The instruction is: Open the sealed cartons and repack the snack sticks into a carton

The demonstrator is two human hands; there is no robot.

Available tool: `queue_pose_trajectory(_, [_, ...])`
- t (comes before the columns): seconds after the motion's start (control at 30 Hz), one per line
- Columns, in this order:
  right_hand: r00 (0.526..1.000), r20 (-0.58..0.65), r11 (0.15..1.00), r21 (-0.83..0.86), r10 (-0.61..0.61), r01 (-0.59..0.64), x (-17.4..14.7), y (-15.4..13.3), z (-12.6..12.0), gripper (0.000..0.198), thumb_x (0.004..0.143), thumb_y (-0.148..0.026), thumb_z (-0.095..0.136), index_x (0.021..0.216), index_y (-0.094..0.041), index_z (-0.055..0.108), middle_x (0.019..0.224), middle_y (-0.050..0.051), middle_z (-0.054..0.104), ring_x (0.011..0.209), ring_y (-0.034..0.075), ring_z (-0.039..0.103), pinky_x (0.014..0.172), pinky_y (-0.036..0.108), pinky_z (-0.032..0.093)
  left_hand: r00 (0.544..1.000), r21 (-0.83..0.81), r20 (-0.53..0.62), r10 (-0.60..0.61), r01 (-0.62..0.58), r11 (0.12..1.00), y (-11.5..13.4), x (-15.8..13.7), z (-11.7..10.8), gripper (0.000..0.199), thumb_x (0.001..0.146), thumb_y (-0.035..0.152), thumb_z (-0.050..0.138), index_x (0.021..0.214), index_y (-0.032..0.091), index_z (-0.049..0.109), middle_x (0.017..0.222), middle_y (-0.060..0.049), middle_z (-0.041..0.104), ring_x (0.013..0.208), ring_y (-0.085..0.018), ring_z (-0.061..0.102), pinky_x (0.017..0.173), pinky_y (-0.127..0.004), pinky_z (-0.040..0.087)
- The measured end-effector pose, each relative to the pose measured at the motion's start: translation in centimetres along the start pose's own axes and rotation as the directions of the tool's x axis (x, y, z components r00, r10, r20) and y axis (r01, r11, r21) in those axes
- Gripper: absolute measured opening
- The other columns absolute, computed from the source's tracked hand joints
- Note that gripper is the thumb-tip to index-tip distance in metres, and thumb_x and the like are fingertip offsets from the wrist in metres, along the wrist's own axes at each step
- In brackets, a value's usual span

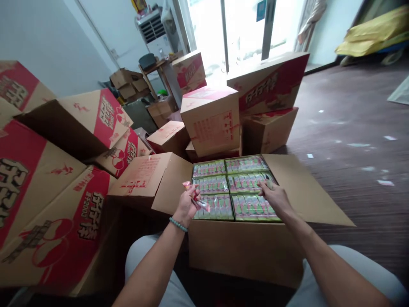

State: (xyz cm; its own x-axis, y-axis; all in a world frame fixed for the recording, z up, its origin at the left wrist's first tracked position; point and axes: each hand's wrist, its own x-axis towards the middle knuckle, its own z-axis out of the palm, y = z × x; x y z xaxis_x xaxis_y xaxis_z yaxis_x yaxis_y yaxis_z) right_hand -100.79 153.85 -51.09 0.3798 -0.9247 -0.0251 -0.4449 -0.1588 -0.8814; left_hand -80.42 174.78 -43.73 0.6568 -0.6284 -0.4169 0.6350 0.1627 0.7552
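An opened cardboard carton [246, 247] stands between my knees, its side flaps spread out. Inside lie several clear-wrapped packs [212, 207] of green and pink sachets, set in two columns. Above the left column, my left hand [188, 204] is closed round a few small red-and-white wrapped sachets [203, 205], whose ends stick out past the fingers. Over the right column hovers my right hand [273, 194], fingers pinched together. A small dark-tipped thing shows at these fingers, too blurred to name.
Red-printed cartons [92, 115] are piled on the left, with more cartons [212, 121] stacked behind the opened one. Paper scraps [385, 183] lie on the dark floor at right. Farther back are a glass door [243, 30], an air cooler [156, 32] and a yellow-covered cart [377, 34].
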Motion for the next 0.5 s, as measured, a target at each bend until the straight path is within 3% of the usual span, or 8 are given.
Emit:
queue_pose_trajectory(0.07, [0.999, 0.038, 0.998, -0.059, -0.002, 0.005, -0.3, -0.9, -0.4, 0.053, 0.073, -0.067, 0.041, 0.058, -0.019, 0.059, 0.062, 0.007, 0.061, 0.062, 0.018, 0.054, 0.062, 0.029, 0.039, 0.998, 0.084, 0.019, 0.052, -0.053, 0.995, 0.2, 0.7, 0.6, 0.020, 0.082, 0.030, 0.065, 0.083, 0.014, 0.053, 0.056, 0.004, 0.048, 0.044, -0.006, 0.046, 0.047, -0.016, 0.037])
queue_pose_trajectory(0.13, [0.998, 0.059, 0.995, -0.098, 0.036, -0.031, -0.3, -1.5, -1.0, 0.050, 0.073, -0.066, 0.042, 0.057, -0.021, 0.056, 0.064, 0.006, 0.062, 0.062, 0.019, 0.056, 0.064, 0.031, 0.040, 0.976, 0.258, 0.047, 0.211, -0.216, 0.942, 1.9, 1.5, 0.7, 0.025, 0.084, 0.038, 0.061, 0.082, 0.015, 0.054, 0.054, 0.003, 0.049, 0.046, -0.008, 0.050, 0.049, -0.018, 0.040])
queue_pose_trajectory(0.2, [0.995, 0.069, 0.991, -0.113, 0.075, -0.067, 0.1, -1.6, -1.4, 0.048, 0.073, -0.065, 0.042, 0.058, -0.022, 0.057, 0.066, 0.007, 0.063, 0.062, 0.021, 0.057, 0.063, 0.032, 0.040, 0.915, 0.527, 0.015, 0.403, -0.350, 0.774, 5.2, 2.5, 0.5, 0.032, 0.087, 0.047, 0.054, 0.083, 0.016, 0.055, 0.053, 0.002, 0.049, 0.047, -0.010, 0.051, 0.049, -0.019, 0.040])
queue_pose_trajectory(0.23, [0.994, 0.067, 0.989, -0.121, 0.088, -0.079, 0.4, -1.5, -1.5, 0.046, 0.073, -0.065, 0.042, 0.058, -0.023, 0.057, 0.066, 0.007, 0.063, 0.062, 0.022, 0.057, 0.062, 0.033, 0.040, 0.874, 0.655, -0.024, 0.484, -0.352, 0.669, 7.2, 3.1, 0.2, 0.035, 0.087, 0.051, 0.051, 0.084, 0.016, 0.056, 0.053, 0.002, 0.048, 0.047, -0.010, 0.050, 0.049, -0.019, 0.040])
queue_pose_trajectory(0.3, [0.994, 0.057, 0.988, -0.133, 0.090, -0.082, 1.0, -1.2, -1.6, 0.042, 0.070, -0.064, 0.045, 0.058, -0.026, 0.057, 0.066, 0.007, 0.063, 0.061, 0.024, 0.057, 0.061, 0.035, 0.040, 0.795, 0.830, -0.118, 0.595, -0.249, 0.498, 11.5, 4.1, -0.7, 0.037, 0.088, 0.053, 0.049, 0.087, 0.017, 0.057, 0.057, 0.001, 0.051, 0.049, -0.011, 0.051, 0.049, -0.020, 0.039])
queue_pose_trajectory(0.37, [0.998, 0.030, 0.990, -0.127, 0.064, -0.059, 1.2, -1.0, -1.7, 0.040, 0.067, -0.064, 0.048, 0.058, -0.027, 0.058, 0.067, 0.008, 0.065, 0.062, 0.026, 0.058, 0.061, 0.036, 0.040, 0.733, 0.904, -0.190, 0.653, -0.128, 0.407, 15.4, 5.1, -1.8, 0.035, 0.086, 0.051, 0.053, 0.092, 0.017, 0.058, 0.067, -0.004, 0.059, 0.059, -0.015, 0.058, 0.055, -0.024, 0.043])
queue_pose_trajectory(0.43, [1.000, -0.004, 0.993, -0.114, 0.024, -0.024, 1.1, -0.9, -1.9, 0.041, 0.066, -0.065, 0.048, 0.060, -0.026, 0.060, 0.069, 0.008, 0.066, 0.065, 0.026, 0.059, 0.061, 0.035, 0.041, 0.686, 0.941, -0.236, 0.688, -0.014, 0.338, 18.0, 6.2, -3.2, 0.035, 0.083, 0.046, 0.058, 0.102, 0.017, 0.057, 0.088, -0.011, 0.065, 0.084, -0.024, 0.064, 0.069, -0.031, 0.048])
queue_pose_trajectory(0.5, [1.000, -0.028, 0.993, -0.116, -0.006, 0.002, 0.8, -0.8, -2.2, 0.042, 0.070, -0.064, 0.048, 0.062, -0.025, 0.061, 0.067, 0.007, 0.066, 0.065, 0.023, 0.059, 0.061, 0.032, 0.040, 0.664, 0.960, -0.267, 0.698, 0.117, 0.256, 19.3, 7.5, -5.0, 0.042, 0.083, 0.042, 0.057, 0.116, 0.016, 0.053, 0.117, -0.019, 0.059, 0.114, -0.032, 0.054, 0.089, -0.042, 0.044])
